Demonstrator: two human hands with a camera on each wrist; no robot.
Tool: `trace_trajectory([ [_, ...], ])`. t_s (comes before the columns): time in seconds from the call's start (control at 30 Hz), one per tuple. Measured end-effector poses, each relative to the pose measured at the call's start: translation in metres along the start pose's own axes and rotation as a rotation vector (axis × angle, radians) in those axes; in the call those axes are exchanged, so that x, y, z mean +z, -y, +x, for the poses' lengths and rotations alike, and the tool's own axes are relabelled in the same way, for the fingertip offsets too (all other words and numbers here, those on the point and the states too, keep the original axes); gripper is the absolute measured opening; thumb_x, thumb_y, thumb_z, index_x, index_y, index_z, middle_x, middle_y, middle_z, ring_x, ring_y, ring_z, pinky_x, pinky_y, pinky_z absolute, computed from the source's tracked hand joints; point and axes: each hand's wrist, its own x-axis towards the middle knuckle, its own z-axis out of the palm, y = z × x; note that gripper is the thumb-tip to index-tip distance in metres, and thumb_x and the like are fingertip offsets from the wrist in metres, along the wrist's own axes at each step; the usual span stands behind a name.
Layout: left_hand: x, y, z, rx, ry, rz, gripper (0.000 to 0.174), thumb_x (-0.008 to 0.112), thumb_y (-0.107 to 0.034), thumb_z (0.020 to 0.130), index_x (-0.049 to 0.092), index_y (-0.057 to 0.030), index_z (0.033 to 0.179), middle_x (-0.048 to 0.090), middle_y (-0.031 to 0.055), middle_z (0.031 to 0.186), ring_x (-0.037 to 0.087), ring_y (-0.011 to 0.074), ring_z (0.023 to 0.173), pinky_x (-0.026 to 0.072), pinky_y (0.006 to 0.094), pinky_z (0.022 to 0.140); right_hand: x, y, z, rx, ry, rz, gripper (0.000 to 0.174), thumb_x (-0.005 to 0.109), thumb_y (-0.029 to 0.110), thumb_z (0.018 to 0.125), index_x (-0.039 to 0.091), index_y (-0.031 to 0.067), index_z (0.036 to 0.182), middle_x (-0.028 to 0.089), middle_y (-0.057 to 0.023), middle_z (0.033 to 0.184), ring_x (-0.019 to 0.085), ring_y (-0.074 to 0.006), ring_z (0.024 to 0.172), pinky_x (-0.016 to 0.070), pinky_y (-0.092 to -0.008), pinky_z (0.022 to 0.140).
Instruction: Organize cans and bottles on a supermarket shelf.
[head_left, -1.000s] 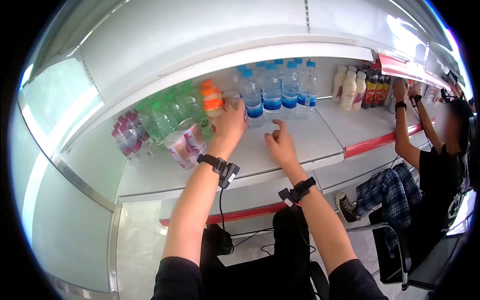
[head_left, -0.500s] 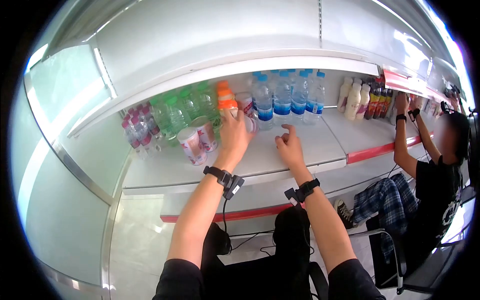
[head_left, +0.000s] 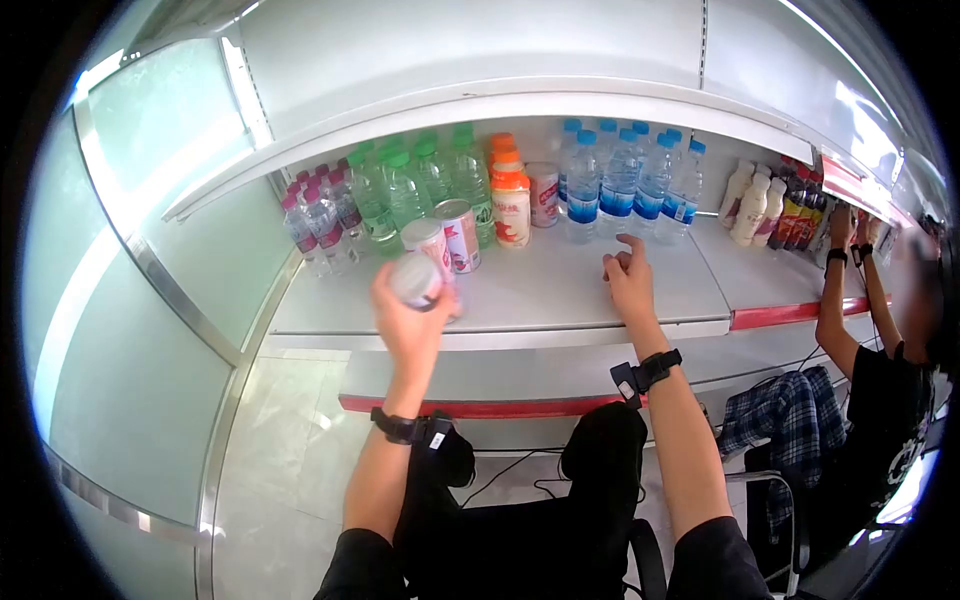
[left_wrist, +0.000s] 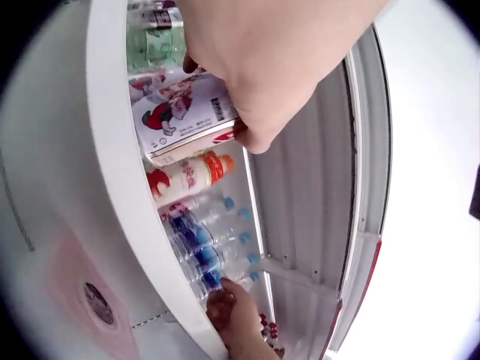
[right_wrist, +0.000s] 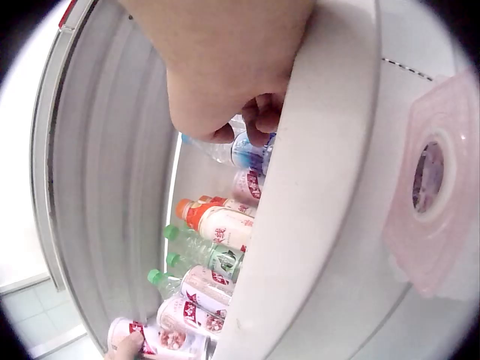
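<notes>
My left hand grips a pink-and-white can, raised near the shelf's front edge, just in front of two similar cans that stand on the shelf. In the left wrist view the hand has its fingers round a can. Behind the standing cans are green-capped bottles; an orange-capped bottle and another can stand to their right. My right hand hovers over the shelf before the blue-capped bottles, fingers loosely bent, holding nothing.
Small pink-capped bottles stand at the shelf's left end. White bottles and dark bottles are on the right section. An upper shelf overhangs the goods. A seated person reaches into the shelf at the far right.
My left hand has moved left and toward me, away from the orange-capped bottles, bringing a can with it. The view has shifted, and my right hand stays empty.
</notes>
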Motion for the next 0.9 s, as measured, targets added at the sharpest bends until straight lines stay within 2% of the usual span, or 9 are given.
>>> trace_trajectory([
  [0.13, -0.024, 0.032, 0.015, -0.117, -0.160, 0.025, 0.064, 0.084, -0.016, 0.071, 0.050, 0.0013, 0.123, 0.056, 0.0177, 0.111, 0.058, 0.0330, 0.103, 0.0457, 0.0437, 0.091, -0.001, 0.001, -0.001, -0.010, 0.001, 0.002, 0.041, 0.060, 0.012, 0.091, 0.048, 0.0007, 0.129, 0.062, -0.0097, 0.068, 0.060, -0.0187, 0.062, 0.0474, -0.0326, 0.063],
  [0.23, -0.023, 0.076, 0.033, -0.169, -0.175, 0.015, 0.060, 0.083, -0.014, 0.073, 0.051, 0.0025, 0.121, 0.055, 0.0169, 0.109, 0.058, 0.0304, 0.100, 0.0450, 0.0433, 0.091, 0.000, 0.000, -0.002, -0.011, -0.015, 0.008, 0.040, 0.060, 0.012, 0.091, 0.049, 0.0006, 0.128, 0.061, -0.0091, 0.067, 0.060, -0.0185, 0.061, 0.0471, -0.0325, 0.062],
  [0.27, -0.023, 0.086, 0.041, -0.222, -0.087, -0.149, 0.060, 0.081, -0.014, 0.075, 0.049, 0.0026, 0.123, 0.055, 0.0171, 0.110, 0.058, 0.0284, 0.101, 0.0456, 0.0422, 0.091, -0.001, 0.000, -0.001, -0.020, -0.014, -0.006, 0.040, 0.060, 0.012, 0.091, 0.049, 0.0007, 0.128, 0.061, -0.0089, 0.067, 0.060, -0.0185, 0.061, 0.0472, -0.0327, 0.062],
  [0.37, -0.008, 0.088, 0.055, -0.256, 0.013, -0.261, 0.062, 0.080, -0.014, 0.077, 0.045, 0.0020, 0.126, 0.056, 0.0174, 0.113, 0.059, 0.0266, 0.105, 0.0462, 0.0410, 0.091, 0.000, -0.003, 0.000, -0.044, -0.016, -0.009, 0.040, 0.060, 0.012, 0.091, 0.049, 0.0010, 0.128, 0.061, -0.0089, 0.067, 0.060, -0.0191, 0.061, 0.0474, -0.0334, 0.061],
  [0.4, -0.004, 0.084, 0.057, -0.365, 0.098, -0.293, 0.063, 0.078, -0.014, 0.079, 0.042, 0.0014, 0.128, 0.057, 0.0174, 0.117, 0.059, 0.0255, 0.107, 0.0464, 0.0388, 0.093, 0.000, -0.004, 0.001, -0.060, -0.021, 0.000, 0.040, 0.061, 0.012, 0.091, 0.049, 0.0012, 0.127, 0.061, -0.0091, 0.066, 0.060, -0.0197, 0.060, 0.0475, -0.0340, 0.061],
  [0.5, 0.013, 0.084, 0.057, -0.281, 0.151, -0.373, 0.061, 0.077, -0.014, 0.080, 0.043, 0.0005, 0.129, 0.057, 0.0164, 0.119, 0.058, 0.0243, 0.109, 0.0460, 0.0380, 0.095, 0.003, -0.007, 0.002, -0.065, -0.015, -0.040, 0.039, 0.061, 0.012, 0.090, 0.050, 0.0014, 0.126, 0.060, -0.0100, 0.065, 0.061, -0.0216, 0.060, 0.0481, -0.0355, 0.061],
  [0.67, 0.023, 0.094, 0.050, -0.281, 0.128, -0.489, 0.061, 0.074, -0.013, 0.083, 0.043, -0.0007, 0.133, 0.056, 0.0147, 0.124, 0.055, 0.0242, 0.114, 0.0436, 0.0383, 0.099, 0.002, -0.005, 0.003, -0.077, -0.002, -0.036, 0.036, 0.062, 0.014, 0.090, 0.054, 0.0028, 0.123, 0.060, -0.0112, 0.065, 0.061, -0.0240, 0.061, 0.0486, -0.0374, 0.062],
  [0.73, 0.020, 0.095, 0.055, -0.307, 0.234, -0.499, 0.061, 0.074, -0.015, 0.084, 0.043, -0.0009, 0.134, 0.055, 0.0138, 0.125, 0.054, 0.0242, 0.116, 0.0412, 0.0383, 0.101, 0.002, -0.005, 0.000, -0.089, 0.016, -0.054, 0.035, 0.063, 0.015, 0.090, 0.055, 0.0031, 0.121, 0.061, -0.0115, 0.066, 0.061, -0.0243, 0.061, 0.0486, -0.0377, 0.062],
  [0.9, 0.029, 0.080, 0.042, -0.263, 0.284, -0.490, 0.062, 0.074, -0.018, 0.084, 0.042, -0.0010, 0.135, 0.055, 0.0140, 0.125, 0.053, 0.0243, 0.117, 0.0400, 0.0385, 0.103, 0.004, -0.005, -0.001, -0.115, 0.078, -0.012, 0.033, 0.065, 0.020, 0.091, 0.058, 0.0024, 0.118, 0.062, -0.0121, 0.068, 0.061, -0.0241, 0.062, 0.0483, -0.0366, 0.062],
])
